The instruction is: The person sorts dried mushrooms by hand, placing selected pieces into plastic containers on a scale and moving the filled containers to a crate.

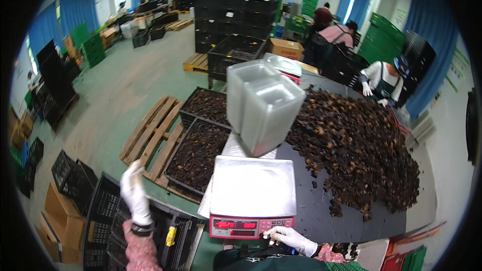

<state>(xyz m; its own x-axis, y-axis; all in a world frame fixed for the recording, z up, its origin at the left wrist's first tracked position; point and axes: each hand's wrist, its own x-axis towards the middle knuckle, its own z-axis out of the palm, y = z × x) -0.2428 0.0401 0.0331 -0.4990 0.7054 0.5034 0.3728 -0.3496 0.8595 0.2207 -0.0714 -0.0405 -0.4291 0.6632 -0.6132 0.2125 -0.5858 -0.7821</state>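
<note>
A red digital weighing scale (252, 195) with a bare metal pan stands at the table's near edge, its red display lit. My right hand (292, 239), in a white glove, is at the scale's lower right corner by the keypad, fingers bent. To the left my gloved left hand (135, 192) is raised above a black plastic crate (99, 210), with no object seen in it. Behind the scale stand two tall stacks of clear plastic containers (263, 109). A big heap of dark dried pieces, perhaps fungus, (354, 150) covers much of the table on the right.
Black crates of similar dark pieces (199, 154) stand left of the table beside a wooden pallet (154, 131). A cardboard box (62, 226) lies at the lower left. Across the heap, a co-worker (384, 81) in white gloves works near another scale. Tall black crate stacks (237, 7) rise behind.
</note>
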